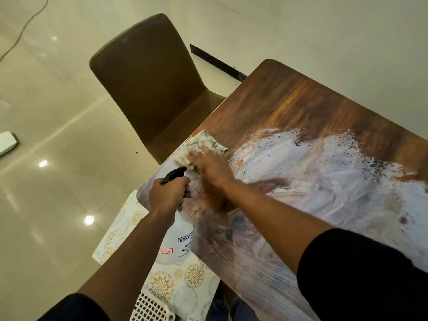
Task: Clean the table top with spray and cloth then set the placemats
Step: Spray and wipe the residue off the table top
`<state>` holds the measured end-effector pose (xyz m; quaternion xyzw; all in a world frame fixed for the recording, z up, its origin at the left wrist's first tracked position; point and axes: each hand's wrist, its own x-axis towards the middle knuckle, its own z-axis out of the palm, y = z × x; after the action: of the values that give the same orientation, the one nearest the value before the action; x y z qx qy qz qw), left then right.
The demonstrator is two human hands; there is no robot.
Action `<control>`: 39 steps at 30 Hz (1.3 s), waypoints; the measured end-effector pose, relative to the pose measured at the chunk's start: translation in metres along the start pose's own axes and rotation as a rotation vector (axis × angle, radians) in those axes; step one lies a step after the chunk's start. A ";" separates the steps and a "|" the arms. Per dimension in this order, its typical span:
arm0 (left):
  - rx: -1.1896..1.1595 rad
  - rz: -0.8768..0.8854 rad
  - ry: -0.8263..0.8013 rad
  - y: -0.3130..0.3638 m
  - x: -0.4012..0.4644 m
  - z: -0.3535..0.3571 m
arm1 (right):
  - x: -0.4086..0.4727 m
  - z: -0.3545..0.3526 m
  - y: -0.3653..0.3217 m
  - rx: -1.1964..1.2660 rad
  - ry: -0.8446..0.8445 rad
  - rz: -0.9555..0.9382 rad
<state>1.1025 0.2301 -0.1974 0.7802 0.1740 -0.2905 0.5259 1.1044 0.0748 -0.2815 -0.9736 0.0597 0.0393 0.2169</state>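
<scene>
While the right hand (209, 164) is pressing its flattened fingers (193, 152) onto the cloth (200, 144) near the tabletop's (301, 107) left edge, the left hand (168, 195) is clenching the neck of the spray bottle (177, 244) just off that edge. Patterned placemats (162, 281) are lying below the bottle, beside a brown chair (148, 79). Wet streaks are covering the wood.

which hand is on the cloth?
The right hand: it presses flat on the cloth at the table edge. The left hand instead grips the white spray bottle by its black trigger head.
</scene>
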 end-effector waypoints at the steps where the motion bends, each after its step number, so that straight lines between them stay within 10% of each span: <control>1: -0.002 0.002 0.010 -0.001 -0.002 -0.003 | -0.008 0.002 -0.007 -0.010 -0.025 -0.081; 5: -0.029 0.026 -0.003 -0.005 -0.007 -0.012 | -0.016 -0.019 0.003 -0.014 -0.043 -0.146; 11: -0.096 0.044 0.020 -0.014 -0.008 -0.032 | 0.000 -0.056 0.073 0.105 0.146 0.382; 17: -0.089 0.044 0.053 -0.027 -0.008 -0.052 | 0.012 -0.048 0.066 0.157 0.190 0.479; 32: -0.069 -0.016 0.119 -0.042 -0.016 -0.076 | -0.066 0.010 -0.037 0.053 -0.109 -0.344; 39: -0.084 -0.031 0.114 -0.044 -0.004 -0.081 | 0.017 -0.026 0.037 0.063 0.013 0.127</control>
<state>1.0954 0.3220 -0.2041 0.7700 0.2280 -0.2461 0.5427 1.1180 0.0281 -0.2751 -0.9608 0.1238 0.0446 0.2439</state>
